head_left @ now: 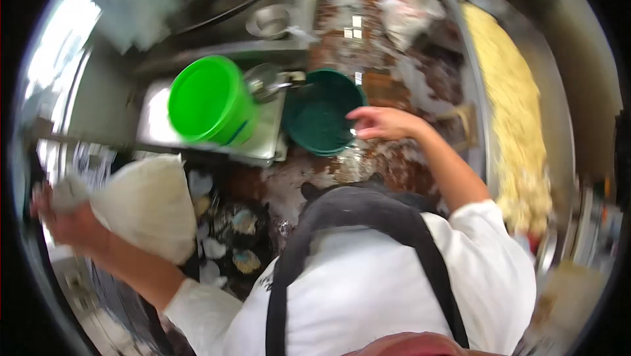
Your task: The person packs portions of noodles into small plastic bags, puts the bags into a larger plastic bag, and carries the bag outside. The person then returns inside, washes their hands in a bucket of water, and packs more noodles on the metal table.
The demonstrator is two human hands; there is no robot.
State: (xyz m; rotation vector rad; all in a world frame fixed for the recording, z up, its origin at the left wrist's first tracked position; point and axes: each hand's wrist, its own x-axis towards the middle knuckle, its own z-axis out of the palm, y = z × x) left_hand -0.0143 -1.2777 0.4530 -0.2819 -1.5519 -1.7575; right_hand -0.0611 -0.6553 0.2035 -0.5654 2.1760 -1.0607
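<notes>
My right hand (388, 123) reaches over the right rim of a dark green basin (321, 111). Its fingers point left and are apart, and nothing shows between them; whether they touch the rim I cannot tell. Far to the left is my left hand (64, 219), raised and smeared by motion. Its fingers curl around a greyish, rounded object (71, 191) too blurred to name. Beside that hand a large off-white sack or cloth (148, 205) bulges upward.
A bright green bucket (207, 103) stands on a metal surface (268, 139), with a metal bowl (263, 82) beside it. On the right, a long metal trough (560, 119) holds pale yellow dough (513, 99). The brown floor (371, 86) looks wet. A whitish plastic bag (407, 4) lies farther off.
</notes>
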